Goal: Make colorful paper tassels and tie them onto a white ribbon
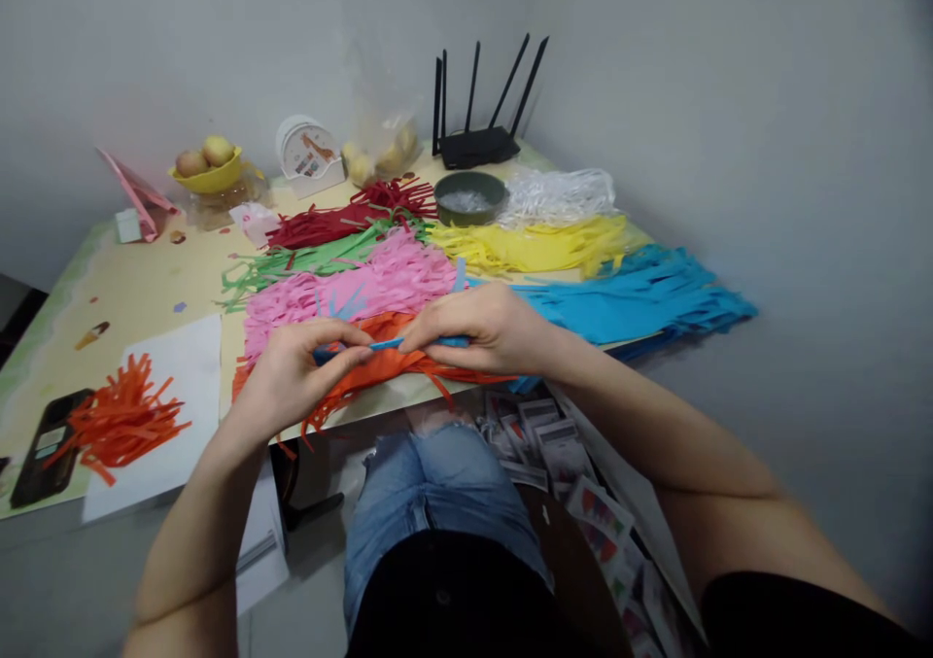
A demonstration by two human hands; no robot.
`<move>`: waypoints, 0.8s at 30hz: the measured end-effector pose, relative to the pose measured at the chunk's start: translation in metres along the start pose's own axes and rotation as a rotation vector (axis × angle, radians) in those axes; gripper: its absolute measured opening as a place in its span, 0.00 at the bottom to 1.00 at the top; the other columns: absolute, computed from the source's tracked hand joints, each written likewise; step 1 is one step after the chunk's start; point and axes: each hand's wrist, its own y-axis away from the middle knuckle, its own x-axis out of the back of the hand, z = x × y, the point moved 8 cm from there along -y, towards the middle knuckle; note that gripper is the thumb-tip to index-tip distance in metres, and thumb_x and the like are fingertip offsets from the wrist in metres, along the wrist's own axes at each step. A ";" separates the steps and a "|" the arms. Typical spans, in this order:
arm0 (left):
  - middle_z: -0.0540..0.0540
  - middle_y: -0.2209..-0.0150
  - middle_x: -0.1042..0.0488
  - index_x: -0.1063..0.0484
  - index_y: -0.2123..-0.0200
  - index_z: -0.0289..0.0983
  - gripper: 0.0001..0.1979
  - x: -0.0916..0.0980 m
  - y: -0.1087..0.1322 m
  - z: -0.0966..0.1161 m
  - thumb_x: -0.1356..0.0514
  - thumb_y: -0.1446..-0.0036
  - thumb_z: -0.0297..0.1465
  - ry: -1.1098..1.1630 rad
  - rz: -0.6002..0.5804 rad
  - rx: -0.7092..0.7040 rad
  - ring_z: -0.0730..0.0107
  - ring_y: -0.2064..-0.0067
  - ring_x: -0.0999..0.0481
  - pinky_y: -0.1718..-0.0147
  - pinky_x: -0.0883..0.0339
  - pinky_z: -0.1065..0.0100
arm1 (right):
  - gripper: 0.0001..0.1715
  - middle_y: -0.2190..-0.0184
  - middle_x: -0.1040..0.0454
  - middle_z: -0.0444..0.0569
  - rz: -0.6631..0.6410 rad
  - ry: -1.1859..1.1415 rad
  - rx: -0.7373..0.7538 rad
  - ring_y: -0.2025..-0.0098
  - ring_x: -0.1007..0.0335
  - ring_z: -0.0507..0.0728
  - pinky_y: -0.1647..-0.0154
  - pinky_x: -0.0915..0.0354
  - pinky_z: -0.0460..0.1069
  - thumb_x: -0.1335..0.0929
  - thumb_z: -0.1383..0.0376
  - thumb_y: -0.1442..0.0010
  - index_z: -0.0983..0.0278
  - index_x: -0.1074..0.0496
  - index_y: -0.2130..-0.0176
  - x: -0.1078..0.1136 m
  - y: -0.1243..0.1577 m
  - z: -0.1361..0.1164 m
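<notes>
Above the orange fringe (364, 376), the left hand (302, 366) and right hand (487, 323) both pinch the blue strip (386, 344), best kept straight with light, even finger pressure

Black short-sleeved top (444, 590), frayed blue jeans (459, 473)

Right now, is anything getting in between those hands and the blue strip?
Nothing visible is. The left hand and right hand both hold the blue strip directly in their fingers. The orange fringe lies beneath the strip, not in between.
</notes>
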 end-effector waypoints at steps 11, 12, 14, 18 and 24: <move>0.49 0.60 0.16 0.20 0.52 0.50 0.17 0.003 0.028 0.017 0.36 0.41 0.25 -0.549 0.397 -0.536 0.63 0.57 0.20 0.38 0.43 0.52 | 0.12 0.70 0.18 0.46 -0.173 -0.719 -0.430 0.69 0.24 0.49 0.63 0.31 0.44 0.29 0.60 0.38 0.67 0.22 0.61 -0.042 -0.025 0.042; 0.49 0.60 0.16 0.20 0.53 0.50 0.16 0.005 0.028 0.014 0.36 0.41 0.25 -0.515 0.428 -0.499 0.63 0.57 0.20 0.38 0.44 0.52 | 0.10 0.72 0.19 0.45 -0.136 -0.790 -0.455 0.71 0.25 0.48 0.64 0.32 0.43 0.28 0.61 0.39 0.67 0.23 0.63 -0.047 -0.024 0.043; 0.49 0.62 0.16 0.18 0.57 0.49 0.13 0.009 0.029 0.005 0.34 0.42 0.26 -0.442 0.503 -0.381 0.62 0.58 0.20 0.38 0.43 0.50 | 0.10 0.74 0.19 0.44 -0.031 -0.879 -0.498 0.72 0.26 0.47 0.67 0.33 0.43 0.26 0.62 0.41 0.67 0.24 0.64 -0.053 -0.021 0.046; 0.48 0.65 0.17 0.17 0.62 0.45 0.07 0.004 0.030 -0.004 0.34 0.42 0.28 -0.224 0.660 -0.180 0.62 0.58 0.20 0.43 0.35 0.52 | 0.14 0.74 0.19 0.45 0.137 -1.004 -0.434 0.71 0.24 0.49 0.67 0.32 0.44 0.24 0.58 0.44 0.66 0.23 0.63 -0.057 -0.022 0.043; 0.47 0.58 0.17 0.17 0.60 0.42 0.08 -0.021 0.022 -0.028 0.37 0.37 0.35 0.372 0.706 0.149 0.64 0.54 0.19 0.49 0.26 0.62 | 0.15 0.70 0.19 0.46 0.337 -0.866 -0.359 0.68 0.22 0.51 0.61 0.29 0.46 0.27 0.56 0.39 0.64 0.27 0.61 -0.045 -0.028 0.052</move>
